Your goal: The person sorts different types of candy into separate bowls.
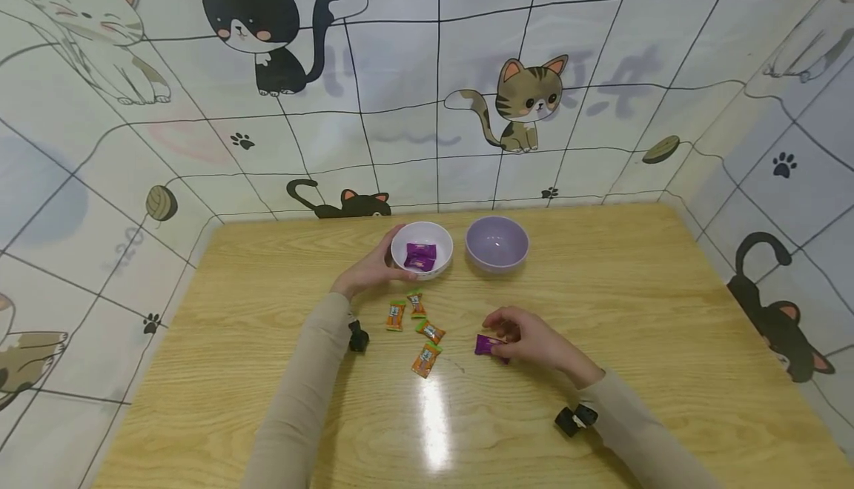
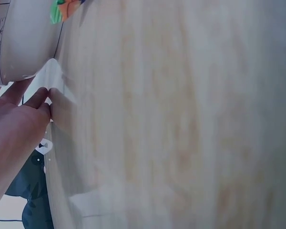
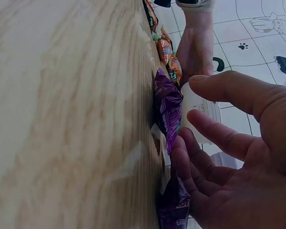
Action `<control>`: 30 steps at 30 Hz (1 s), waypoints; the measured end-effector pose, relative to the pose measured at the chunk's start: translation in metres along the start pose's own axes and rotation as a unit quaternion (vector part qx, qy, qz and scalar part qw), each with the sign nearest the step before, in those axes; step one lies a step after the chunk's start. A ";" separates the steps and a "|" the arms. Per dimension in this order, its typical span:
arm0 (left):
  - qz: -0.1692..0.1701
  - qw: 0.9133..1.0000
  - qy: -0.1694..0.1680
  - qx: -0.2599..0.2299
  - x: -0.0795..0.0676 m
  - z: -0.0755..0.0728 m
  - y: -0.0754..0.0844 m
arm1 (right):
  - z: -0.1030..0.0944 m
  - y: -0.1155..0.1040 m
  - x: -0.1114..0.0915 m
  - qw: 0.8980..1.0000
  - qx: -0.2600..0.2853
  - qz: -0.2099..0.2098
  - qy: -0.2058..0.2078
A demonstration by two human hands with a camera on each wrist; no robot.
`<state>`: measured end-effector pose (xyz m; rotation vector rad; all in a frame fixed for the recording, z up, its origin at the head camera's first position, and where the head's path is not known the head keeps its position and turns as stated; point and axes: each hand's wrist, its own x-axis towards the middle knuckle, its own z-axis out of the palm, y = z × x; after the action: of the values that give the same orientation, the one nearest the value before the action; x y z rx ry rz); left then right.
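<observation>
My left hand [image 1: 373, 267] holds the white bowl [image 1: 425, 233] from its left side, thumb at the near rim. Two purple-wrapped candies [image 1: 421, 255] lie inside. In the left wrist view, a line pattern marks the bowl's wall [image 2: 26, 40]. My right hand [image 1: 537, 339] is low over the table at a purple-wrapped candy [image 1: 485, 344]. Two purple candies show in the right wrist view: one [image 3: 168, 107] below the spread thumb and forefinger, another [image 3: 174, 205] partly hidden by the lower fingers. The fingers touch the wrappers without pinching them.
Several orange candies [image 1: 425, 360] with green ends lie on the wooden table [image 1: 280, 274] between the hands. A purple bowl [image 1: 497, 243] stands just right of the white one. Behind the table's far edge hangs a cat-patterned sheet [image 1: 400, 133], which also covers both sides.
</observation>
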<state>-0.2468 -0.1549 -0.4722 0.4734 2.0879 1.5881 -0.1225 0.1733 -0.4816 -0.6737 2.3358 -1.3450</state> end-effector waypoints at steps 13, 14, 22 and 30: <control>0.008 1.000 0.001 0.003 -0.008 0.001 0.011 | 0.004 -0.003 0.000 0.999 -0.035 0.003 -0.006; 0.009 1.000 0.002 0.004 -0.007 0.001 0.010 | 0.004 -0.003 0.001 0.999 -0.033 0.005 -0.005; 0.014 1.000 0.008 0.004 0.005 -0.002 -0.010 | 0.009 -0.002 0.008 1.000 -0.005 0.001 0.003; 0.027 0.999 0.022 0.012 0.008 -0.001 -0.021 | 0.008 -0.005 0.017 1.000 0.015 0.024 0.007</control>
<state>-0.2538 -0.1570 -0.4930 0.5111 2.1448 1.6185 -0.1315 0.1561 -0.4820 -0.5983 2.3227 -1.3644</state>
